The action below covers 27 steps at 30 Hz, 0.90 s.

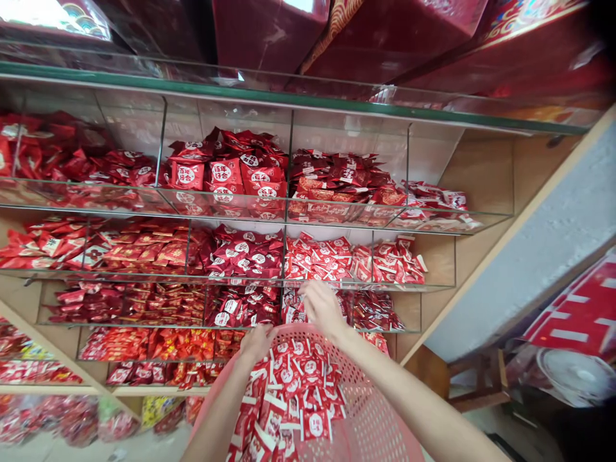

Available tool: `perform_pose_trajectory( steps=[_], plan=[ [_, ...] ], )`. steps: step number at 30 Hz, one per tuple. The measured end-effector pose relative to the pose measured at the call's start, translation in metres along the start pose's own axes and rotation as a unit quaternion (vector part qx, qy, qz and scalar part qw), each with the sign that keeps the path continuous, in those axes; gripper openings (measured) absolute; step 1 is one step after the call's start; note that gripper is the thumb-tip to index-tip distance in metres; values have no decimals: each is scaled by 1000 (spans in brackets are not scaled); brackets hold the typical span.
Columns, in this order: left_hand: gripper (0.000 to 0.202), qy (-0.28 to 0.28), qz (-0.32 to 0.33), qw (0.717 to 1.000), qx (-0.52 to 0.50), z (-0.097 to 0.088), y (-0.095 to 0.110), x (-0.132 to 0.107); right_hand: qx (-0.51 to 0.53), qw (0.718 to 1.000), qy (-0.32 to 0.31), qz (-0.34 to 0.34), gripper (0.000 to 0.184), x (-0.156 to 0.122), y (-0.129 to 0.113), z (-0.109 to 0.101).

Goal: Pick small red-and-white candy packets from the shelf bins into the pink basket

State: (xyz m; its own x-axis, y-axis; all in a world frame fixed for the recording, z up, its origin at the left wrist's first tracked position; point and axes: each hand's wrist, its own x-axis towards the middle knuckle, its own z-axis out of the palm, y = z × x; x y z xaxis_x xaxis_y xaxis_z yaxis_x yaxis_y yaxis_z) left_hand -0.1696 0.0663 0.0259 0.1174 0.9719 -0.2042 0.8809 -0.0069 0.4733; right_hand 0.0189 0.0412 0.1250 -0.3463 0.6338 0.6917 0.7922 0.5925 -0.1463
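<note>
My left hand grips the far rim of a pink perforated plastic basket that is tilted toward the shelves and piled with small red-and-white candy packets. My right hand reaches over the basket's rim to a glass compartment of similar red packets; its fingers are curled at the compartment's front edge, and what they hold is hidden.
Stepped glass bins filled with several kinds of red wrapped sweets run across the view under a green-edged glass shelf. Large red boxes stand above. A grey wall edge, a wooden stool and red signs are at right.
</note>
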Motion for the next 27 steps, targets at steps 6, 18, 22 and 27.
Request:
perform_pose_trajectory(
  steps=[6,18,22,27],
  plan=[
    [50,3,14,1000,-16,4,-3,2,-105,982,-42,150,10,67,32,-14],
    [49,11,8,1000,-7,2,-3,2,-151,967,-121,167,13,83,49,-10],
    [50,7,13,1000,-14,1,-2,1,-45,985,-16,167,14,72,57,-25],
    [49,3,27,1000,-16,1,-1,0,141,965,67,211,16,55,56,-35]
  ],
)
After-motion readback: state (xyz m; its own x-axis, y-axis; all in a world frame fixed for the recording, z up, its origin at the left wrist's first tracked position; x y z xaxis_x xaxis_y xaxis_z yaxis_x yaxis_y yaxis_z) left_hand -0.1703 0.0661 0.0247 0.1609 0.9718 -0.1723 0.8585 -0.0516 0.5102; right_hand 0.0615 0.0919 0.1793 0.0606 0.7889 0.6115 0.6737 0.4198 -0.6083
